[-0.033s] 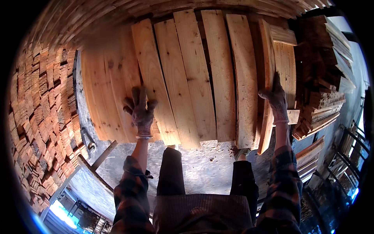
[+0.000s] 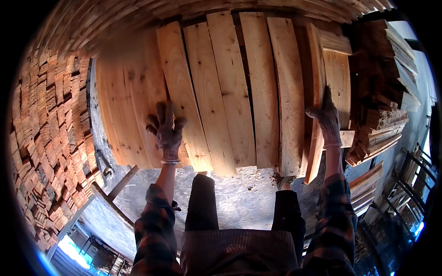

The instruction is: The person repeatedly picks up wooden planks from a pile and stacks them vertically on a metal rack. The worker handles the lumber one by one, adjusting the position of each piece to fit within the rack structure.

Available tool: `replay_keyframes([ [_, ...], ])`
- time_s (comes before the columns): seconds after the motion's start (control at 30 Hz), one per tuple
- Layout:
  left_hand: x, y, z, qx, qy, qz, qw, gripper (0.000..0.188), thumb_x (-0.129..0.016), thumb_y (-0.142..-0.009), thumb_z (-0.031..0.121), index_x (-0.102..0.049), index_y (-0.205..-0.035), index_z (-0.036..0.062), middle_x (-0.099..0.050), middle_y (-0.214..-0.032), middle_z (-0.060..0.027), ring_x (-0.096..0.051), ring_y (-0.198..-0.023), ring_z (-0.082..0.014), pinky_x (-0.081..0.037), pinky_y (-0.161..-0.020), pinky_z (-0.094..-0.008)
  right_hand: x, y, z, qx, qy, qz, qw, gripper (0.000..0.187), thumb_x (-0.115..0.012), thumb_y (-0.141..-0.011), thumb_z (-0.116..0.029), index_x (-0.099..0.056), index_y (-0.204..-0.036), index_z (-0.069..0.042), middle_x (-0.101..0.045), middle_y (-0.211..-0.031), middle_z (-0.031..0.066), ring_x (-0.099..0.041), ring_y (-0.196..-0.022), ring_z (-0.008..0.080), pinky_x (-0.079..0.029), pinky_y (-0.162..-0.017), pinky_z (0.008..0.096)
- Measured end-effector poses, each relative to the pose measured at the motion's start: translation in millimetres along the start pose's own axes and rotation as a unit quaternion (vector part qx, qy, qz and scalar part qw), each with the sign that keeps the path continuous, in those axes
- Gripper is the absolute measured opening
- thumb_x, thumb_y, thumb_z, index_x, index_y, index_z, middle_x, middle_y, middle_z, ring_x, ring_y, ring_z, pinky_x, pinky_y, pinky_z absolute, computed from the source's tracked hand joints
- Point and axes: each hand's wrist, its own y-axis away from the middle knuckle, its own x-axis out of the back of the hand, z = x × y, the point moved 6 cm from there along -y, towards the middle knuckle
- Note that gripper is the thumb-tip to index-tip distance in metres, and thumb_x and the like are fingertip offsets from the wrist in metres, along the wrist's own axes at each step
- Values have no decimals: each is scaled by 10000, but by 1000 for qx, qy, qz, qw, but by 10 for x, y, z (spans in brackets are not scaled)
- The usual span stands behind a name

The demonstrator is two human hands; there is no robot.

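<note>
Several pale wooden planks [image 2: 225, 96] lie side by side in front of me, their long sides running away from me. My left hand [image 2: 166, 133], in a knitted glove, rests with spread fingers on the planks left of the middle and grips nothing. On the right, one plank [image 2: 316, 110] is tipped up on its narrow edge. My gloved right hand [image 2: 327, 122] straddles that tipped plank, thumb over its left side and fingers along its right, holding it. The undersides of both hands are hidden.
Stacked timber ends [image 2: 53, 152] form a wall at the left. More stacked boards [image 2: 377, 124] stand at the right, close to my right arm. Short wood pieces [image 2: 335, 42] lie near the tipped plank. Below are a grey floor [image 2: 244, 198] and my legs.
</note>
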Motion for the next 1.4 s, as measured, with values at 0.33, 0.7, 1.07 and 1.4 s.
replay_keyframes([
  [0.33, -127, 11, -3, -24, -399, -12, 917, 609, -477, -918, 461, -344, -1442, 181, -229, -1544, -36, -408, -1203, -344, -355, -952, -493, 4, 111, 50, 79, 153, 58, 983, 1039, -775, -596, -190, -223, -1448, 31, -539, -1260, 263, -551, -1156, 338, -448, -951, 381],
  [0.7, -308, -88, 142, 75, -199, -76, 974, 733, -474, -873, 505, -246, -1487, 177, -193, -1560, -43, -297, -1330, -375, -289, -1013, -541, 141, -144, 25, 70, 282, 139, 947, 634, -634, -836, -407, -420, -1356, -114, -588, -998, 255, -569, -931, 431, -460, -800, 485],
  [1.07, -306, -6, 110, -21, -918, 186, 349, 689, -391, -916, 548, -244, -1486, 189, -183, -1564, -3, -152, -1425, -224, -38, -1096, -520, -363, 613, -728, 28, 219, 14, 975, 763, -740, -640, -228, -417, -1327, -160, -551, -1079, 220, -558, -1031, 392, -505, -807, 488],
  [1.4, -3, -87, 186, 45, -215, 7, 976, 648, -279, -946, 588, -239, -1490, 238, -256, -1538, -36, -426, -1209, -332, -379, -892, -475, 769, -106, 243, 41, 362, 174, 915, 475, -559, -829, -398, -523, -1269, -224, -580, -1110, 133, -568, -1037, 286, -495, -826, 438],
])
